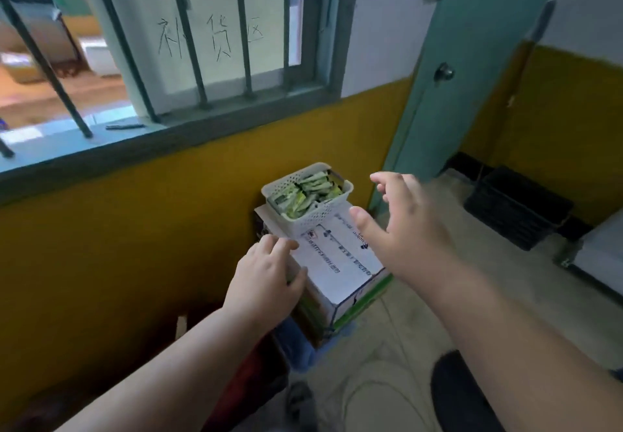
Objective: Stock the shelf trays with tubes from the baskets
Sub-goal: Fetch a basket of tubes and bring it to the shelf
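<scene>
Both hands are reaching for the basket (pixel 307 195), which is sitting at the far end of the box (pixel 340 259) top, against the yellow wall (pixel 135 229). It is heaped with green tubes (pixel 305 192); no shelf trays are showing in view.

Step in hand, as I judge it: picking up the basket. Best to take it by both long sides, low under the rim, and be lifting level, since the tubes are piled to the rim and a tilt would be spilling them. The lattice walls look thin, so squeeze lightly.

Right hand (pixel 401 226) is hovering over the box's right edge, just beside the basket, fingers spread and loosely bent, thumb out, holding nothing. Left hand (pixel 266 273) is resting on the box's near-left edge, fingers bent over the top, thumb down the side, gripping the edge; it is sitting near the basket, not touching it.
</scene>
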### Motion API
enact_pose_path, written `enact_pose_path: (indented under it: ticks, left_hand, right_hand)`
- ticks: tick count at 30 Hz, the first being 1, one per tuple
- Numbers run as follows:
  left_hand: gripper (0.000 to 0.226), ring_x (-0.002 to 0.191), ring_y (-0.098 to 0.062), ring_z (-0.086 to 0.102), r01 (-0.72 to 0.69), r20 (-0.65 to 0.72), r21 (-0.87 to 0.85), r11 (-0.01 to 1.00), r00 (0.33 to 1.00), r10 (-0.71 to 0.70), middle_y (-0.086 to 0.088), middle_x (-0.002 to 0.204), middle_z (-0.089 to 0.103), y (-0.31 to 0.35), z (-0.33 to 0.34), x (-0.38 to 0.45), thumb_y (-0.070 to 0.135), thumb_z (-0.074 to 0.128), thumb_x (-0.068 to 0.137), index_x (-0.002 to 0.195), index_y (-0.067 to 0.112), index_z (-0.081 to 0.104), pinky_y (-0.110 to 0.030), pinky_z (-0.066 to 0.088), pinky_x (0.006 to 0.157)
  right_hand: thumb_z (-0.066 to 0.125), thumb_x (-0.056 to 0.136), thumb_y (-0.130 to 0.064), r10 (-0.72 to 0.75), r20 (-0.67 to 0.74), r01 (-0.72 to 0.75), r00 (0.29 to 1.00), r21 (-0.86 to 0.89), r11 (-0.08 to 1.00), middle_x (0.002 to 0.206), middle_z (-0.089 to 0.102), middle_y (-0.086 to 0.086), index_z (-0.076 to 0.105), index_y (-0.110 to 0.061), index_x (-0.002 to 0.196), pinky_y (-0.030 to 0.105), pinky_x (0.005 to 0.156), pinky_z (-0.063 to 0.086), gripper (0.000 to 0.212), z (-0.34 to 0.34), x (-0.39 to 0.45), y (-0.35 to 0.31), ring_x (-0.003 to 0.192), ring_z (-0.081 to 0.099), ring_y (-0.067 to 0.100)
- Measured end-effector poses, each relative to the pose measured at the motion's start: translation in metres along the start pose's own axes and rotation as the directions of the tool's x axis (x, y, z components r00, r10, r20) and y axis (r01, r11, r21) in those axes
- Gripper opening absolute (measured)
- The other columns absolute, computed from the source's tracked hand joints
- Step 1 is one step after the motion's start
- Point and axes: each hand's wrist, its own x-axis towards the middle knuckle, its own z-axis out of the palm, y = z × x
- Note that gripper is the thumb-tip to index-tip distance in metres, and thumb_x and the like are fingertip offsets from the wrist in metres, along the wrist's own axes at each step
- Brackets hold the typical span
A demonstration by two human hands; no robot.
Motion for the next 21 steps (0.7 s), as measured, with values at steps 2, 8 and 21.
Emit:
enact_pose_path:
  ticks: [2,8,21]
  left_hand:
    - [0.045,0.116,-0.016,0.048,0.052,-0.013,-0.019,0.998,0.999,-0.052,0.005,0.125,0.048,-0.005,0.018,0.037,0.047,0.051,0.091,0.13,0.026,0.049,-0.029,0.042,0.095]
    - [0.042,0.115,-0.018,0.049,0.17,-0.007,-0.036,0.985,0.985,-0.17,0.003,0.124,0.05,-0.013,0.048,0.128,0.048,0.048,0.092,0.127,0.025,0.048,-0.032,0.043,0.092]
    - [0.07,0.11,-0.025,0.051,0.722,-0.026,0.041,0.691,0.692,-0.722,-0.005,0.124,0.043,-0.043,0.136,0.214,0.066,0.051,0.083,0.137,0.025,0.036,-0.039,0.048,0.084]
  right_hand:
    - [0.049,0.09,-0.053,-0.011,0.025,0.012,1.0,-0.023,1.0,0.127,0.046,0.0,0.04,-0.025,0.134,0.04,0.09,0.047,0.053,0.014,0.034,0.021,0.112,0.045,0.015]
    - [0.048,0.089,-0.054,-0.06,0.078,0.063,0.995,-0.032,0.998,0.127,0.046,-0.002,0.041,-0.024,0.135,0.04,0.092,0.047,0.056,0.027,0.129,0.067,0.113,0.046,0.014]
    - [0.05,0.081,-0.071,-0.188,0.465,0.197,0.865,0.029,0.98,0.142,0.038,0.001,0.023,-0.024,0.148,0.04,0.104,0.039,0.086,0.175,0.289,0.2,0.131,0.037,0.021]
